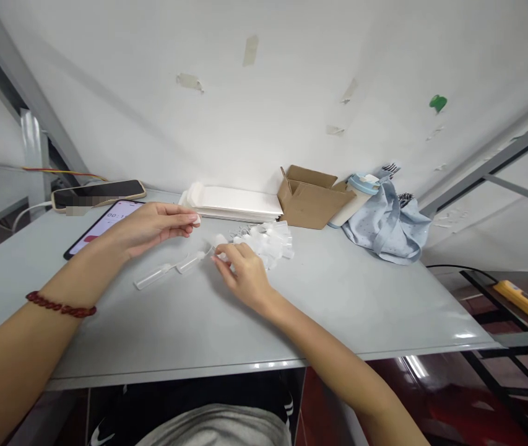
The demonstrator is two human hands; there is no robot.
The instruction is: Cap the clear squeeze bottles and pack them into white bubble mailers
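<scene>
My left hand (152, 228) hovers over the grey table (347, 303) with its fingertips pinched on a small white cap at its tip. My right hand (241, 269) rests on the table, fingers curled around a small clear plastic piece beside a pile of clear plastic tubes and caps (268, 241). Two clear tubes (171, 271) lie end to end on the table between my hands. A red bead bracelet is on my left wrist.
A phone with a lit screen (101, 226) and a second dark phone (99, 193) lie at the back left. A stack of white trays (236, 203), an open cardboard box (312, 197), a cup (354, 197) and a blue cloth bag (389, 223) line the wall.
</scene>
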